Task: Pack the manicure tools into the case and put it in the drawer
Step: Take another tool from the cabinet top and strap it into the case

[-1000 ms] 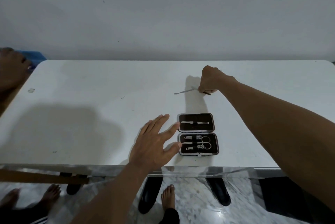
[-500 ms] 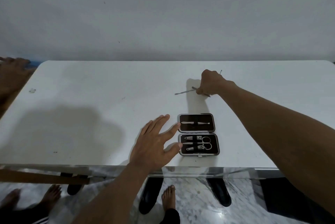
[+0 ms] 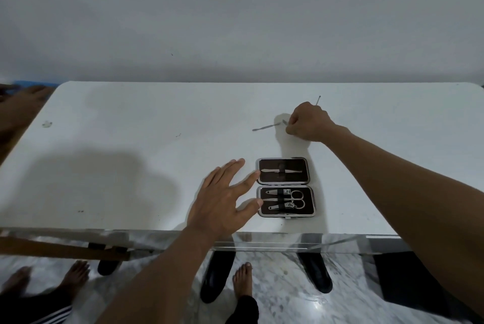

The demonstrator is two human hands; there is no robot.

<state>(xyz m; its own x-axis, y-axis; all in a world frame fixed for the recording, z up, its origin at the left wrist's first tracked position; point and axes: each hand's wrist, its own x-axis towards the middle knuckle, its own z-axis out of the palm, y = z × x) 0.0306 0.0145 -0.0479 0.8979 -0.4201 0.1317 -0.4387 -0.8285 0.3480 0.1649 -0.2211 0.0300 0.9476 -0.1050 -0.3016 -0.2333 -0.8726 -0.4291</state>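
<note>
White table (image 3: 125, 140) with a glossy near edge, standing on a marbled floor (image 3: 275, 292) before a plain grey wall (image 3: 235, 22). Nearest, under the table edge: bare feet (image 3: 242, 281) and dark table feet (image 3: 217, 276). On the near part of the top: left hand (image 3: 222, 198), flat, fingers straight and spread, holding nothing, thumb and forefinger tips touching the left edge of the case (image 3: 310, 187). Case lies open in two halves; the near half holds scissors and clippers under a strap, the far half one slim tool. Farther back: loose metal tool (image 3: 264, 127) lying flat, just beside the right hand (image 3: 307, 122), which is curled in a fist round a thin metal pick (image 3: 318, 99); its tip juts out beyond the knuckles. Far left edge: another person's hand (image 3: 21, 106), blurred.
</note>
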